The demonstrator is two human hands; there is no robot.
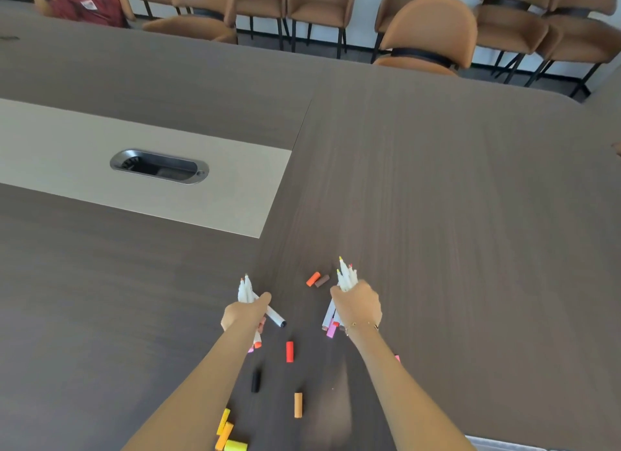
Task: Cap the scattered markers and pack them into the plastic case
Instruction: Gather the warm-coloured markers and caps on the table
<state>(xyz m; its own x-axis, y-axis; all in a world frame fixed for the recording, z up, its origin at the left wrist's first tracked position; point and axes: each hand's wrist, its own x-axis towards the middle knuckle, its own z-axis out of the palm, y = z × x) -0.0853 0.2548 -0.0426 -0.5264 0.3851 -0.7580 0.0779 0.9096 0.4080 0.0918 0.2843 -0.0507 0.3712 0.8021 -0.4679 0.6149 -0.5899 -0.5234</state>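
Observation:
My left hand [247, 311] grips a bunch of white uncapped markers [246, 289], tips pointing away; one marker with a black end [276, 318] sticks out to the right. My right hand [358, 304] grips a second bunch of uncapped markers [346, 276], with pink and orange ends showing below the wrist. Loose caps lie on the dark table between my arms: orange [313, 279] and brown [322, 280] far ahead, red [289, 351], black [255, 380], orange [298, 405], and yellow ones [225, 430] near the bottom edge. A pale corner [497, 443] shows at the bottom right; I cannot tell whether it is the plastic case.
The dark wooden table [437, 182] stretches far ahead and to the right. A beige inlay strip with a metal cable port [159, 166] lies at the left. Brown chairs [428, 34] line the far edge, and a red bag [87, 0] sits at the top left.

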